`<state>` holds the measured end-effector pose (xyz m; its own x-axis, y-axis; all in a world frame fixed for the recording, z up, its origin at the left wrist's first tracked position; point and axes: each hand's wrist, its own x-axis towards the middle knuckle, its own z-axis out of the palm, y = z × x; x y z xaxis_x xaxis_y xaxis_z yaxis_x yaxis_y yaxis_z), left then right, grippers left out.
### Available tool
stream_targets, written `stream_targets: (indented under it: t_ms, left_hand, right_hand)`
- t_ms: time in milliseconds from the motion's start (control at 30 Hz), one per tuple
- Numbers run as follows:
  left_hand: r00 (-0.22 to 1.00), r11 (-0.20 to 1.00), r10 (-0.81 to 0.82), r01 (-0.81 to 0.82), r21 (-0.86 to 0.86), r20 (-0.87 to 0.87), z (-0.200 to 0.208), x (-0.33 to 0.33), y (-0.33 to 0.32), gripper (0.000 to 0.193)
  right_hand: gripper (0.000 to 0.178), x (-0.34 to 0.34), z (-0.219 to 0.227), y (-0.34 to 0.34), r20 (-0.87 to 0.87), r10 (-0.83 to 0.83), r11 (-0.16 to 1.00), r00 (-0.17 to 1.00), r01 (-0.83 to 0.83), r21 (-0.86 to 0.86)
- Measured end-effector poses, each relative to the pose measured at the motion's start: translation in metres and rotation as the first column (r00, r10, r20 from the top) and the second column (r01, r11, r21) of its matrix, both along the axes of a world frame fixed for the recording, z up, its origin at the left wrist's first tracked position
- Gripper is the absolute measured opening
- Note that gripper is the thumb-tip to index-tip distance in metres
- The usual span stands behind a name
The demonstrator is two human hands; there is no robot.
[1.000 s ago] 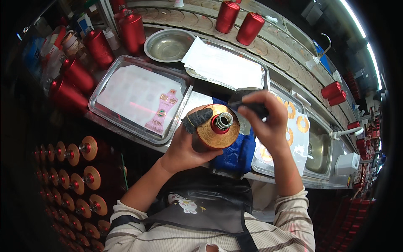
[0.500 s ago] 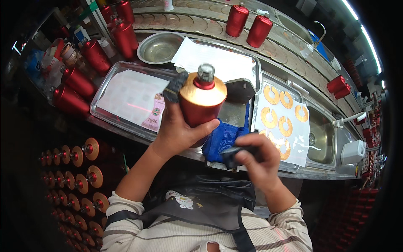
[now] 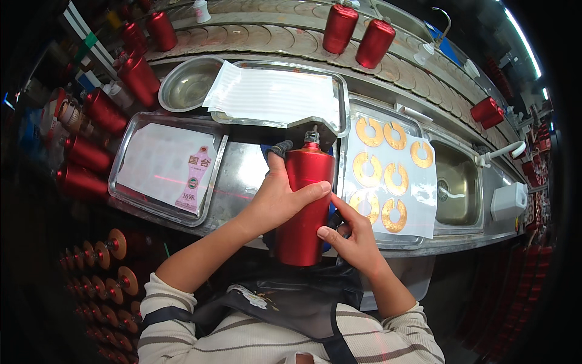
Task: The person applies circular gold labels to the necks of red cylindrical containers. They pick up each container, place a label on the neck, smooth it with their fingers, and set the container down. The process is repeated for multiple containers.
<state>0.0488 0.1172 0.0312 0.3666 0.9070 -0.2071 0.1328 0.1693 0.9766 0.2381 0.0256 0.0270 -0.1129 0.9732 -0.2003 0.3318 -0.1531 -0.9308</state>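
A red metallic bottle [image 3: 301, 224] stands nearly upright before me, its grey cap at the far end and its smooth red side toward me. My left hand [image 3: 283, 193] is closed round its left side, thumb across the front; a black covering shows on a fingertip. My right hand [image 3: 354, 239] grips the lower right side, with its thumb near the edge and some fingertips hidden behind. Gold C-shaped labels [image 3: 367, 168] lie on a white sheet to the right. A pink bottle-shaped label [image 3: 195, 180] lies on the left tray's paper.
Metal trays [image 3: 219, 182] flank the bottle; another tray holds striped white paper [image 3: 273, 94] beyond it. A steel bowl [image 3: 188, 88], sink [image 3: 454, 188] and white jug [image 3: 509, 203] stand around. Slatted conveyor tracks [image 3: 267, 45] carry red bottles [image 3: 341, 29]. More bottles crowd the left.
The bottle has turned from showing its gold shoulder to showing its red side, and come lower. My right hand has moved from the blue cloth onto the bottle; the dark item it held is out of sight.
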Motion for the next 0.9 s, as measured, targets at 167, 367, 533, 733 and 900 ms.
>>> stream_targets:
  t_ms: [167, 367, 533, 733, 900]
  left_hand:
    - [0.999, 0.999, 0.033, -0.033, 0.009, -0.033, -0.01, 0.006, 0.012, 0.091]
    - [0.99, 0.999, -0.029, 0.026, -0.019, -0.141, -0.007, -0.004, 0.015, 0.106]
    - [0.971, 0.968, 0.219, -0.203, 0.147, -0.099, 0.027, -0.046, 0.041, 0.07]
    - [0.722, 0.666, 0.663, -0.448, 0.597, -0.198, -0.042, -0.144, 0.13, 0.027]
    - [0.775, 0.752, 0.582, -0.397, 0.526, -0.246, -0.031, -0.129, 0.131, 0.029]
  right_hand:
    - [0.077, 0.003, -0.005, 0.011, -0.054, -0.005, 0.999, 0.999, 0.003, -0.04]
    - [0.066, 0.002, -0.003, 0.015, -0.032, 0.024, 0.999, 0.999, -0.026, -0.039]
    - [0.03, 0.03, 0.012, 0.042, -0.022, -0.201, 0.966, 0.979, 0.202, 0.163]
    - [0.017, -0.016, 0.069, 0.143, 0.088, -0.029, 0.888, 0.996, -0.015, 0.46]
    - [0.027, -0.078, 0.056, 0.245, 0.39, 0.263, 0.876, 0.882, -0.388, 0.287]
